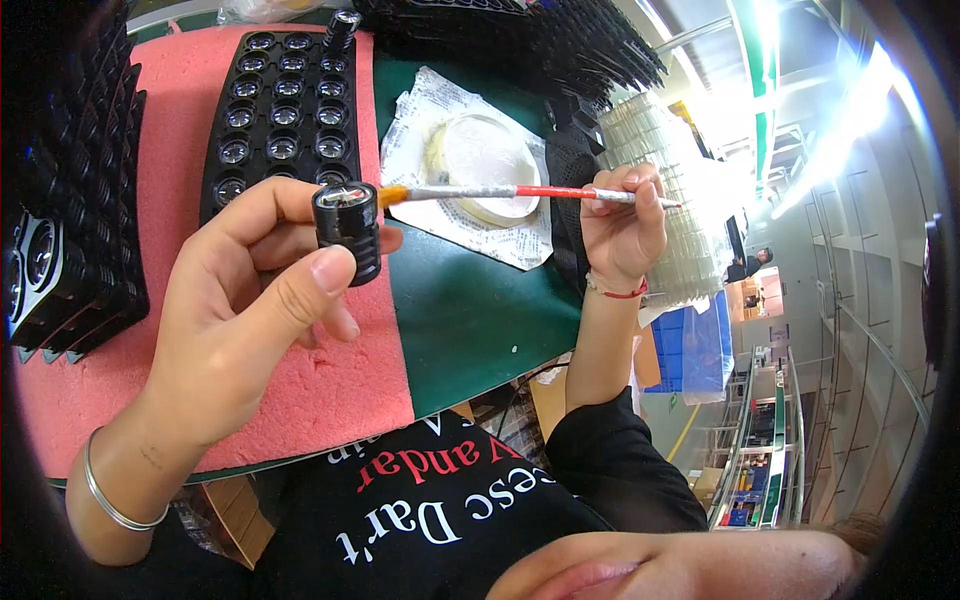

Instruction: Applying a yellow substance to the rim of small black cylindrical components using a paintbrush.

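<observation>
the left hand [225, 300] pinches a short black cylinder [346, 240], clear-topped and roughly upright, between thumb and fingers; the right hand [625, 225] pinches a thin brush [545, 191] near its handle end, bristles at the cylinder's rim — touching or just beside it, i can't tell. the left hand hides the near end of a black tray [262, 118] of round lenses, and the brush crosses over a round pale dish [437, 158] on printed paper [522, 243]. a dark stack [90, 200] stands at the left, stacked clear plastic [685, 250] behind the right hand. below, pink foam [360, 385] lies on a green table [470, 300]; beyond are a blue bin [702, 350] and bright lights [840, 130]. the left forearm slants up from the lower left — the right rises steeply, fingers curled.
</observation>
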Demonstrator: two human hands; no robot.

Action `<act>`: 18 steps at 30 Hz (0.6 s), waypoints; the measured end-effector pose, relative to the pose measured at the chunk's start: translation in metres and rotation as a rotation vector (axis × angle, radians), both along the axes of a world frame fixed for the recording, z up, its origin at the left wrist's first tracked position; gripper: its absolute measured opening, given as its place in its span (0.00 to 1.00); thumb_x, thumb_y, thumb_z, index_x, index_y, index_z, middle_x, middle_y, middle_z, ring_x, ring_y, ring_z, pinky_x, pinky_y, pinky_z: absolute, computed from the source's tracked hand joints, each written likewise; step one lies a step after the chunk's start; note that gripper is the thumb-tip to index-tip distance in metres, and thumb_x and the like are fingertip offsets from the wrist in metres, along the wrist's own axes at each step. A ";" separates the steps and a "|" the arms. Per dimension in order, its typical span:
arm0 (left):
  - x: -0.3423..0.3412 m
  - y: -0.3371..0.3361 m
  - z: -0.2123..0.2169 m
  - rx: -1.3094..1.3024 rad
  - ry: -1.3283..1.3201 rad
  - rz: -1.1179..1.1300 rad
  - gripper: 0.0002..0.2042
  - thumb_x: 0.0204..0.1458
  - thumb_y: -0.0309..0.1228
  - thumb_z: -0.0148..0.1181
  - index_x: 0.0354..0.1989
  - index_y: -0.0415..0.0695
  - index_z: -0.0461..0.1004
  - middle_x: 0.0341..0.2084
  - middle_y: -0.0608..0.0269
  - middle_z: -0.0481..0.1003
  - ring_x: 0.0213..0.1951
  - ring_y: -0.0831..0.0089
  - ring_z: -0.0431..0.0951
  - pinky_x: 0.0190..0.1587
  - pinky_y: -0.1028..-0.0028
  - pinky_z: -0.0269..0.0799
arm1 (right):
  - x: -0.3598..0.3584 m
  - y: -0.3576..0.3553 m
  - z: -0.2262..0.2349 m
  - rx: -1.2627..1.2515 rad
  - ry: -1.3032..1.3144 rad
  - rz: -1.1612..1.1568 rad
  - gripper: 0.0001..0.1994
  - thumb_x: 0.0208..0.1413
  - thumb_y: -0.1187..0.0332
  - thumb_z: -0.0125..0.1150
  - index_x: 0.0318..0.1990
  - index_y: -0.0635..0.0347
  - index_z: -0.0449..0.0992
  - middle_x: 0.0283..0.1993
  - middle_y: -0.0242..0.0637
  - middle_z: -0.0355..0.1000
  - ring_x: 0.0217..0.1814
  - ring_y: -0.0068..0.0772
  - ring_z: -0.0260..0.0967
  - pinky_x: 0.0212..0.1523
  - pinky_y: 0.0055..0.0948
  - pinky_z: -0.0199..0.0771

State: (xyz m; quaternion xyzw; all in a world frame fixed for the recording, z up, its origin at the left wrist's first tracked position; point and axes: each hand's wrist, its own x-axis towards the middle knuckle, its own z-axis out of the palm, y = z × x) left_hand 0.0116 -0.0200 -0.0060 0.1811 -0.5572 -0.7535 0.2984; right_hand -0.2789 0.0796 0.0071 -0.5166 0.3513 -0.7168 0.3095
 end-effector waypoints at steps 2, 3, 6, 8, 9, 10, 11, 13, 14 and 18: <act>0.002 -0.002 -0.003 0.007 0.015 -0.008 0.14 0.48 0.35 0.50 0.38 0.39 0.62 0.34 0.53 0.71 0.18 0.84 0.68 0.19 0.87 0.61 | 0.003 -0.002 -0.001 0.018 0.012 -0.024 0.07 0.49 0.68 0.50 0.26 0.64 0.66 0.23 0.41 0.67 0.23 0.31 0.65 0.25 0.24 0.67; 0.004 0.000 -0.001 -0.019 0.003 -0.020 0.14 0.48 0.35 0.50 0.39 0.39 0.61 0.35 0.52 0.71 0.18 0.84 0.68 0.19 0.87 0.61 | 0.004 0.000 0.000 0.025 0.021 -0.047 0.07 0.49 0.68 0.49 0.26 0.64 0.66 0.23 0.41 0.67 0.23 0.31 0.65 0.25 0.24 0.67; 0.007 0.003 0.003 -0.042 -0.012 -0.027 0.15 0.48 0.35 0.49 0.40 0.39 0.61 0.35 0.52 0.71 0.19 0.84 0.68 0.19 0.87 0.61 | 0.005 0.001 0.001 0.004 -0.049 -0.042 0.07 0.49 0.68 0.49 0.27 0.64 0.66 0.24 0.41 0.67 0.24 0.31 0.65 0.26 0.24 0.67; 0.008 0.003 0.005 -0.039 -0.019 -0.018 0.15 0.48 0.35 0.49 0.41 0.39 0.61 0.35 0.52 0.70 0.19 0.84 0.68 0.19 0.87 0.61 | 0.006 0.000 0.003 0.002 -0.070 -0.037 0.07 0.49 0.69 0.49 0.27 0.64 0.66 0.24 0.40 0.66 0.24 0.31 0.65 0.26 0.24 0.67; 0.008 0.003 0.006 -0.034 -0.005 -0.019 0.14 0.48 0.34 0.49 0.41 0.39 0.61 0.35 0.52 0.70 0.19 0.84 0.68 0.20 0.87 0.61 | 0.006 -0.001 0.003 0.001 -0.091 -0.033 0.07 0.49 0.69 0.49 0.27 0.63 0.65 0.24 0.40 0.66 0.24 0.30 0.64 0.26 0.25 0.67; 0.009 0.003 0.007 -0.030 0.007 -0.018 0.14 0.48 0.33 0.49 0.41 0.39 0.61 0.36 0.52 0.70 0.19 0.84 0.69 0.20 0.87 0.62 | 0.006 -0.001 0.003 0.003 -0.107 -0.045 0.07 0.49 0.69 0.50 0.26 0.63 0.65 0.24 0.39 0.66 0.24 0.30 0.64 0.26 0.25 0.65; 0.009 0.002 0.007 -0.016 0.027 -0.030 0.13 0.48 0.32 0.49 0.41 0.39 0.60 0.36 0.52 0.70 0.20 0.84 0.69 0.20 0.87 0.62 | 0.004 -0.002 0.002 0.004 -0.130 -0.050 0.06 0.49 0.69 0.50 0.26 0.63 0.65 0.23 0.37 0.65 0.24 0.29 0.63 0.26 0.25 0.64; 0.006 0.003 0.007 0.007 0.074 -0.050 0.12 0.48 0.29 0.48 0.40 0.40 0.60 0.37 0.52 0.70 0.21 0.84 0.69 0.23 0.86 0.64 | 0.003 -0.001 0.003 0.005 -0.163 -0.050 0.06 0.48 0.70 0.51 0.26 0.63 0.65 0.23 0.36 0.65 0.24 0.28 0.61 0.25 0.25 0.61; 0.005 0.002 0.006 -0.006 0.081 -0.064 0.12 0.48 0.29 0.48 0.40 0.40 0.59 0.37 0.53 0.70 0.22 0.84 0.69 0.23 0.86 0.64 | 0.003 0.000 0.003 0.002 -0.162 -0.064 0.06 0.48 0.70 0.51 0.26 0.63 0.65 0.23 0.36 0.65 0.23 0.28 0.61 0.25 0.25 0.60; 0.005 0.004 0.006 -0.030 0.087 -0.088 0.13 0.46 0.26 0.50 0.40 0.40 0.59 0.38 0.54 0.69 0.23 0.84 0.68 0.28 0.83 0.67 | 0.002 0.001 0.003 0.001 -0.174 -0.081 0.06 0.49 0.69 0.51 0.27 0.63 0.65 0.22 0.36 0.64 0.22 0.26 0.59 0.25 0.24 0.59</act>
